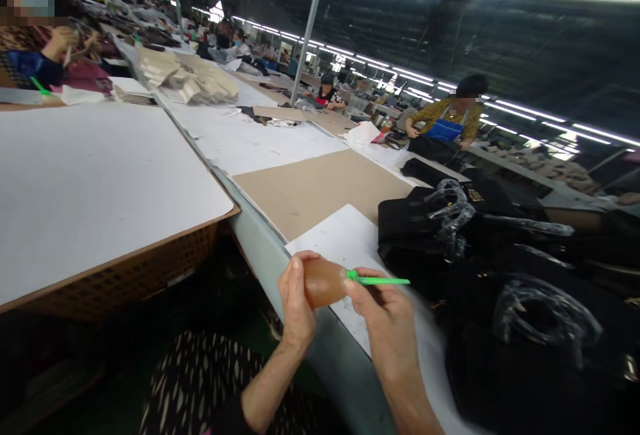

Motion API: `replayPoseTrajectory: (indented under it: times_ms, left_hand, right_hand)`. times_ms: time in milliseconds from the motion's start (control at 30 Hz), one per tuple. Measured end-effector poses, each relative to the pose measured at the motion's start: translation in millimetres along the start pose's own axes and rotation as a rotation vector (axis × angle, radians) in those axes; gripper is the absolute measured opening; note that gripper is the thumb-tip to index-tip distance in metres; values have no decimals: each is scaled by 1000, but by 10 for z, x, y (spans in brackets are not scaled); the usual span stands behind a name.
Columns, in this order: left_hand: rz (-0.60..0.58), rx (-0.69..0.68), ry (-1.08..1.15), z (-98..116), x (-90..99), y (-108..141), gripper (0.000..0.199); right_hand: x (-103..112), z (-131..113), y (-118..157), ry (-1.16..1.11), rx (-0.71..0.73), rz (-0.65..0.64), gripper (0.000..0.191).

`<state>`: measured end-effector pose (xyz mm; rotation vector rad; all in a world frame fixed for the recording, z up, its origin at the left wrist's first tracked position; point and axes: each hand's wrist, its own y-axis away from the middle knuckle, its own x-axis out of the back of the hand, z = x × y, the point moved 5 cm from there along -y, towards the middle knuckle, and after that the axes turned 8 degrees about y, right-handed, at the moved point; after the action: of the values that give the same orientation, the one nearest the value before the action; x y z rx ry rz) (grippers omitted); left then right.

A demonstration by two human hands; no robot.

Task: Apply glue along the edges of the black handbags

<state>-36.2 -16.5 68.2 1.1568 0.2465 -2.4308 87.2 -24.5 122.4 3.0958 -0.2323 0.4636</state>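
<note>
A squeeze bottle (323, 282) of amber-brown liquid lies tipped on its side in the air over the table's near edge. My left hand (296, 305) is wrapped around its base end. At the other end is a green nozzle cap (375, 280) with a long thin spout pointing right. My right hand (385, 315) pinches the cap where it meets the bottle neck. Below the hands lies a white sheet (340, 235) on the table. Black bags (425, 222) with plastic-wrapped handles are piled just to the right of my right hand.
A beige board (320, 185) covers the table ahead. To the left stands a white-topped table (100, 188), with a gap between the two. Stacks of cream pieces (190, 78) lie farther back. Co-workers sit at upper left and stand at right (450, 118). A metal pole (307, 35) rises behind.
</note>
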Motion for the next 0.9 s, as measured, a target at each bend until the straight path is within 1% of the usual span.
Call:
replayPoseTrajectory:
  times_ms: [33, 67, 100, 167, 200, 233, 267, 333, 367, 400, 467, 567, 633, 700, 733, 800, 867, 900]
  left_hand:
    - [22, 43, 46, -39, 5, 16, 30]
    - [61, 115, 101, -97, 18, 40, 28]
    - [113, 212, 156, -173, 37, 68, 26]
    - [225, 470, 227, -368, 85, 130, 21]
    - [255, 583, 242, -457, 100, 147, 21]
    - [263, 667, 248, -527, 107, 148, 23]
    - [259, 718, 243, -573, 108, 137, 26]
    - [233, 738, 213, -598, 86, 102, 33]
    - [222, 715, 197, -579, 61, 93, 35]
    - [210, 684, 186, -550, 20, 98, 38]
    - [169, 651, 169, -496, -119, 171, 41]
    - [60, 645, 126, -484, -423, 415, 44]
    - [-44, 658, 99, -552, -637, 626, 45]
    - [-142, 666, 82, -677, -801, 813, 46]
    - [-175, 671, 77, -754, -849, 880, 47]
    - [-208, 689, 64, -906, -874, 938, 55]
    - [-228, 709, -19, -1006, -835, 895, 66]
    - [-252, 689, -109, -1017, -815, 839, 68]
  right_hand:
    - [-16, -13, 8, -11, 7, -2, 30]
    - [-32, -38, 18, 4, 32, -5, 25]
    - [-48, -67, 28, 45, 66, -11, 18]
    - [-57, -119, 38, 207, 153, 2, 3]
    - [-37, -114, 38, 270, 166, 28, 9]
    - [5, -92, 40, 296, 170, 69, 24]
    - [62, -50, 51, 295, 166, 112, 41]
    - [199, 80, 103, 242, 149, 177, 70]
    - [260, 160, 139, 214, 139, 187, 77]
    - [308, 244, 176, 187, 124, 179, 77]
    - [355, 397, 239, 106, 92, 123, 73]
    - [375, 511, 299, -95, 56, 40, 68]
    - [456, 508, 320, -204, 43, 59, 64]
    - [619, 489, 328, -248, 30, 109, 60]
    - [722, 487, 330, -263, 26, 130, 59]
    - [954, 526, 337, -311, 16, 164, 57]
    - [1200, 645, 370, -372, -21, 201, 56]
    - [1321, 730, 404, -393, -50, 217, 57]
